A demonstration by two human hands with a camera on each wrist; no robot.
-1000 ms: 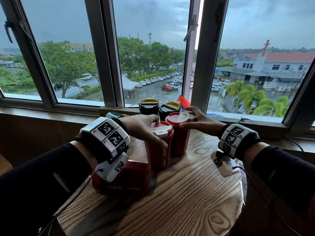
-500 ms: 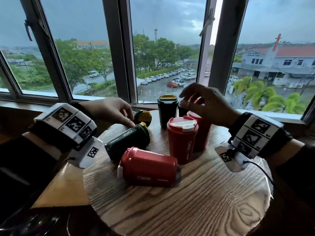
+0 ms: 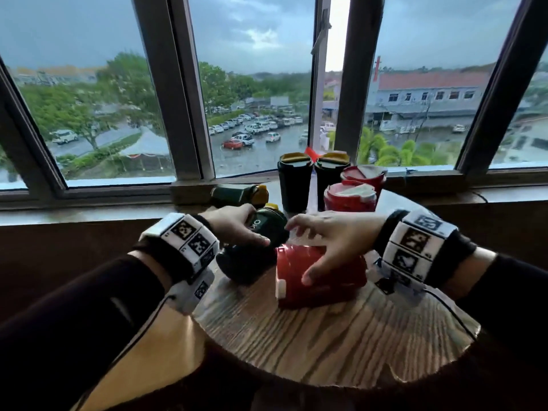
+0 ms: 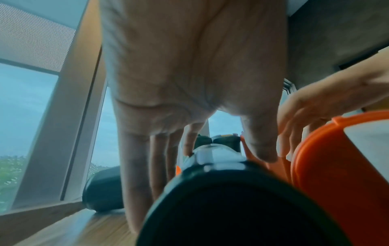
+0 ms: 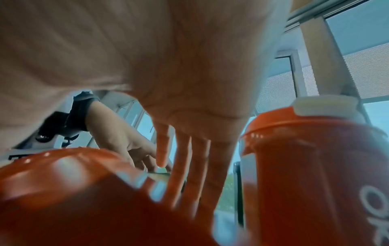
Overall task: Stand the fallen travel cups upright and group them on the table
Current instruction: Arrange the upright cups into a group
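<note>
Two fallen cups concern us: our left hand [image 3: 237,225] wraps the green cup [image 3: 255,250], lid toward the window; our right hand [image 3: 329,241], fingers spread, spans the red cup [image 3: 320,280] lying crosswise on the tabletop [image 3: 326,345].
</note>
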